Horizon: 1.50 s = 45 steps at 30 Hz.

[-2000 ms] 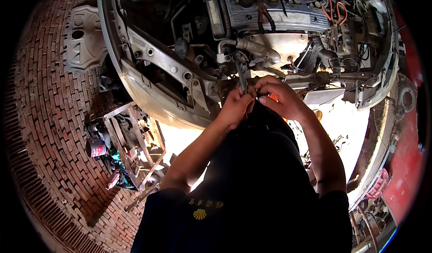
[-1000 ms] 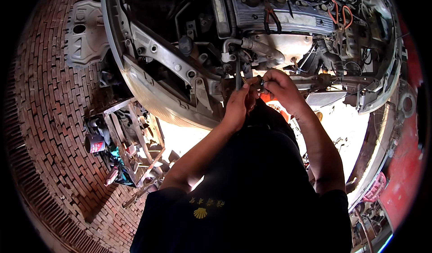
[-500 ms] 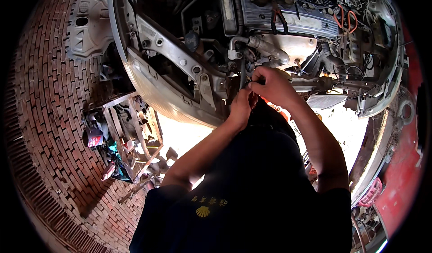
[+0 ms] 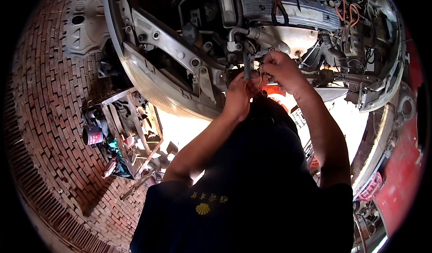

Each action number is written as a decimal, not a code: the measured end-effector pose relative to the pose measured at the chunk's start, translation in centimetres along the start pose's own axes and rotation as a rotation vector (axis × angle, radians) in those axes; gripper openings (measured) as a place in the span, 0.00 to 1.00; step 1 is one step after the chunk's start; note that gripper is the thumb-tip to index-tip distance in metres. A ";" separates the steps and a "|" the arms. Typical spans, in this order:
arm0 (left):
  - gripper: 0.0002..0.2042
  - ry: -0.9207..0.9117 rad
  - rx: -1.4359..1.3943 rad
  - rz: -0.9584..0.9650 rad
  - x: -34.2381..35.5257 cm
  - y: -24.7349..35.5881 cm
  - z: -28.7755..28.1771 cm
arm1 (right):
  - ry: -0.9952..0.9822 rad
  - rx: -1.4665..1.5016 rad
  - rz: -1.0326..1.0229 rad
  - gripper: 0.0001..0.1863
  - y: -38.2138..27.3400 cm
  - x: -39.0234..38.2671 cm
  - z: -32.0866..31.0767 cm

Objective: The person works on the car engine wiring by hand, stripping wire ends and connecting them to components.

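At the front of the engine bay, my left hand is closed, its fingertips pinched on a thin yellowish wire. Close on its right, my right hand is closed too, with thumb and finger drawn together near the wire's upper end. The wire bends in a small curve between both hands. A grey hose comes down to my left fingers; whether they grip it I cannot tell. Just beyond my hands lies the engine with its ribbed cover. Below them shows something orange-red, partly hidden by my body.
Pliers with dark handles and an orange-handled tool rest on the engine. The headlight curves along the left front. A wooden frame crate with parts and a can stands left on bricks. A red panel is at right.
My right hand has shifted up and right, away from the left fingers, so the wire between them now shows. My left hand has turned slightly. The view has moved a little.
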<state>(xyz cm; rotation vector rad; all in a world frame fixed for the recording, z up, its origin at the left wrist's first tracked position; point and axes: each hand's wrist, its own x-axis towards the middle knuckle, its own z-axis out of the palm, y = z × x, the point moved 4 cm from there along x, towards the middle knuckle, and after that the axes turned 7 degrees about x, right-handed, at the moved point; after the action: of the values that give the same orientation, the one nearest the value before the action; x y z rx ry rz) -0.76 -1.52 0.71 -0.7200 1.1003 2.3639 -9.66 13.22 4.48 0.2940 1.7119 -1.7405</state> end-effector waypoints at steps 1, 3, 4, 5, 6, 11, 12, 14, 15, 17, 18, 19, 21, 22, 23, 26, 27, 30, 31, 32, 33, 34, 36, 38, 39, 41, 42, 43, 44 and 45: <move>0.13 -0.016 -0.029 0.000 -0.2 0.6 0.4 | 0.012 0.023 0.026 0.04 -0.2 -0.1 -0.3; 0.12 -0.045 -0.040 -0.002 -0.4 1.2 1.0 | -0.027 0.112 0.074 0.04 0.1 -0.1 -0.7; 0.11 -0.057 -0.020 0.000 -0.4 1.5 1.1 | -0.055 0.137 0.077 0.04 0.2 -0.1 -0.9; 0.11 -0.068 -0.001 0.001 -0.3 1.6 1.2 | -0.083 0.162 0.080 0.03 0.2 -0.2 -0.9; 0.10 -0.094 0.021 0.015 -0.1 1.5 1.2 | -0.085 0.143 0.087 0.03 0.3 -0.3 -0.9; 0.05 -0.121 0.087 0.075 0.7 0.8 0.9 | -0.077 0.011 0.055 0.04 -0.4 -0.9 -0.8; 0.05 -0.111 0.094 0.081 0.7 0.7 0.8 | -0.061 -0.026 0.055 0.04 -0.4 -1.0 -0.9; 0.04 -0.094 0.108 0.092 0.9 0.6 0.7 | -0.026 -0.101 0.051 0.05 -0.4 -1.1 -1.1; 0.04 -0.072 0.113 0.070 0.9 0.4 0.5 | -0.023 -0.091 0.050 0.05 -0.2 -1.1 -1.2; 0.03 -0.030 0.124 0.027 0.9 0.3 0.5 | -0.014 -0.072 0.044 0.05 0.4 -1.0 -1.6; 0.03 -0.022 0.148 0.033 1.0 0.1 0.5 | -0.016 -0.061 0.033 0.05 0.8 -0.9 -1.8; 0.03 -0.012 0.171 0.040 1.0 -0.1 0.4 | -0.021 -0.051 0.022 0.06 1.2 -0.8 -1.8; 0.03 -0.002 0.210 0.041 1.1 -0.4 0.1 | -0.026 -0.054 0.020 0.06 1.6 -0.7 -2.2; 0.03 -0.002 0.226 0.033 1.1 -0.5 0.1 | -0.026 -0.066 0.030 0.05 1.6 -0.8 -2.2; 0.03 -0.001 0.242 0.026 1.1 -0.5 0.1 | -0.026 -0.079 0.040 0.06 1.6 -0.8 -2.2; 0.03 0.028 0.239 0.056 0.9 -0.5 0.3 | -0.001 -0.174 -0.001 0.04 0.2 -1.9 -1.9; 0.03 0.034 0.248 0.058 0.9 -0.7 0.2 | -0.020 -0.182 -0.005 0.05 0.3 -1.9 -2.0; 0.03 0.040 0.255 0.054 0.8 -1.0 0.2 | -0.062 -0.217 -0.030 0.07 0.2 -2.1 -2.6; 0.03 0.042 0.241 0.044 0.7 -1.0 0.3 | -0.074 -0.234 -0.043 0.07 -0.1 -2.1 -2.5; 0.03 0.044 0.227 0.034 0.6 -1.0 0.4 | -0.086 -0.251 -0.056 0.07 -0.4 -2.0 -2.4; 0.03 0.046 0.215 0.026 0.6 -1.0 0.5 | -0.105 -0.285 -0.013 0.08 -0.5 -1.9 -2.3; 0.03 0.046 0.205 0.021 0.5 -1.1 0.6 | -0.122 -0.320 0.027 0.10 -0.8 -1.6 -2.1; 0.04 0.047 0.198 0.006 0.4 -1.2 0.6 | -0.157 -0.378 0.039 0.10 -0.7 -1.2 -1.9; 0.05 0.051 0.201 -0.011 0.3 -1.3 0.5 | -0.195 -0.426 -0.018 0.10 -0.6 -0.8 -1.4; 0.06 0.053 0.183 -0.012 0.3 -1.3 0.5 | -0.188 -0.435 0.002 0.09 -0.6 -0.8 -1.4; 0.06 0.063 0.143 -0.013 0.0 -1.3 0.7 | -0.181 -0.455 0.046 0.09 -1.3 -1.0 -0.9; 0.07 0.058 0.143 -0.005 0.0 -1.3 0.6 | -0.184 -0.455 0.042 0.09 -1.2 -0.9 -0.8; 0.07 0.051 0.142 0.002 0.0 -1.4 0.5 | -0.184 -0.455 0.039 0.09 -1.1 -0.8 -0.7; 0.07 0.045 0.141 0.009 0.0 -1.5 0.4 | -0.184 -0.455 0.036 0.08 -0.9 -0.7 -0.7; 0.07 0.049 0.132 0.002 0.0 -1.7 0.3 | -0.196 -0.483 0.028 0.08 -0.8 -0.7 -0.6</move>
<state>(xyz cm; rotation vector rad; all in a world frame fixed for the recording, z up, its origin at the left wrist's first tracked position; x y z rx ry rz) 0.14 -0.27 -0.02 -0.7335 1.2642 2.2610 -9.82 13.95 5.50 -0.0666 1.9006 -1.2366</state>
